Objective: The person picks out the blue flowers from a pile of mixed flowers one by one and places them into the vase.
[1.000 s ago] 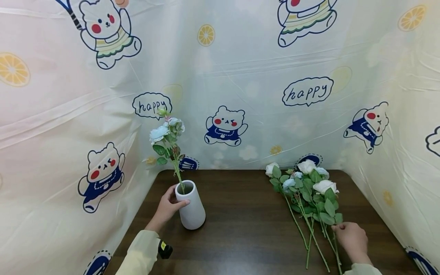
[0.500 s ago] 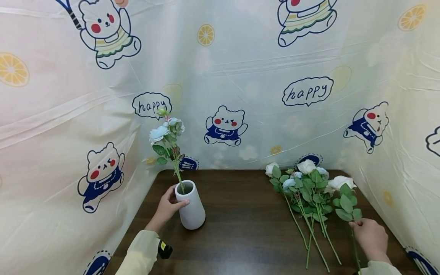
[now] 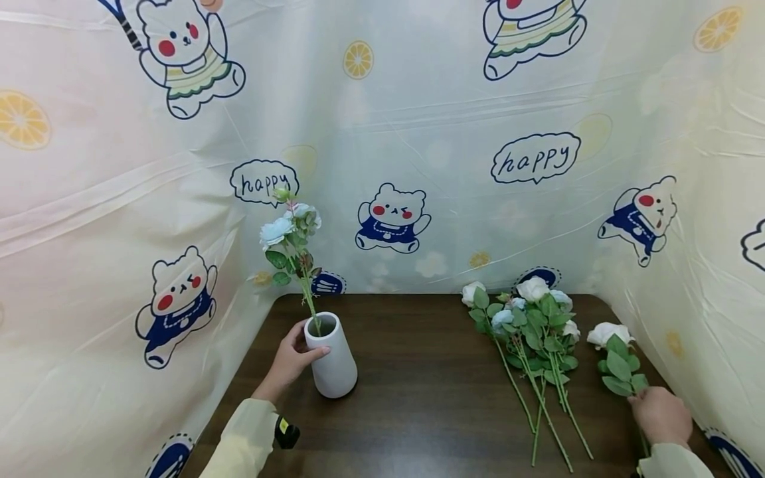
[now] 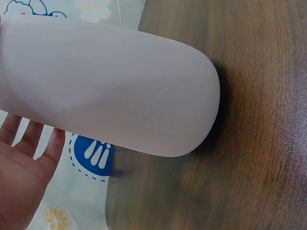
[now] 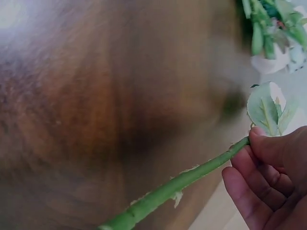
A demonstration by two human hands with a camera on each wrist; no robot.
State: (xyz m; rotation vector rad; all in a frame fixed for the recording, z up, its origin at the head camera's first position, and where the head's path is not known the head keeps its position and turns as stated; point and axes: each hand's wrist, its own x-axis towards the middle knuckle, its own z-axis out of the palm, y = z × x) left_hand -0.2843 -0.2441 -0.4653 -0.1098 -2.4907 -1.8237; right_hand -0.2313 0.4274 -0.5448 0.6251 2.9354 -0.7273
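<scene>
My left hand (image 3: 294, 356) grips the upper part of a white vase (image 3: 336, 364), thumb across its front and fingers at its side. In the left wrist view the vase (image 4: 120, 86) tilts slightly, its base at the table. A light blue flower stem (image 3: 277, 234) with green leaves stands in the vase and leans left. At the right, my right hand (image 3: 662, 417) pinches the stem of a white rose (image 3: 611, 333) between thumb and fingers. The bare green stem (image 5: 177, 186) runs out below the pinch in the right wrist view.
A bunch of white and light blue flowers (image 3: 534, 332) lies on the brown table (image 3: 418, 385), left of my right hand, stems toward me. A printed curtain (image 3: 394, 133) hangs behind the table and on both sides.
My right hand has drawn the white rose away from the bunch to the right, toward the table's right edge. The left hand and vase have stayed put.
</scene>
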